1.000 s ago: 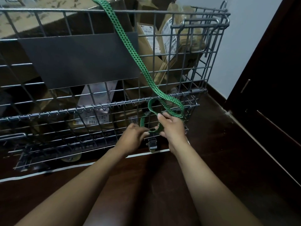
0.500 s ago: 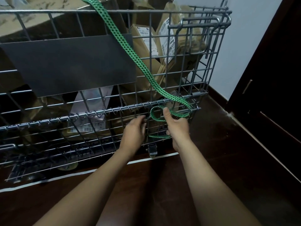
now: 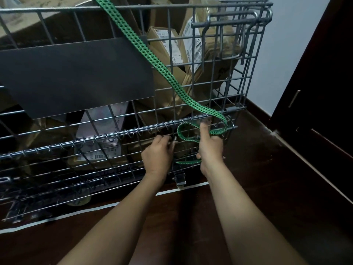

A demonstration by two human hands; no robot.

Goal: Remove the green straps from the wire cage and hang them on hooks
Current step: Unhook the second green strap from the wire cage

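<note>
A green perforated strap (image 3: 152, 56) runs from the top left over the wire cage (image 3: 246, 60) down its front to a loop at the lower right. My right hand (image 3: 210, 146) grips the looped end of the strap, its thumb raised against the loop. My left hand (image 3: 157, 153) is curled at the cage wires beside the loop, pinching something small and dark at the mesh; what it is I cannot tell.
Brown parcels and boxes (image 3: 166, 46) fill the cage behind a dark grey panel (image 3: 76, 77). A metal latch (image 3: 179, 178) sits at the cage's bottom edge. White tape (image 3: 95, 209) marks the dark floor. A dark door (image 3: 315, 92) stands at the right.
Both hands rose a little along the cage front. The strap's loop shifted up and right to the horizontal bar, and the view drew closer to the cage.
</note>
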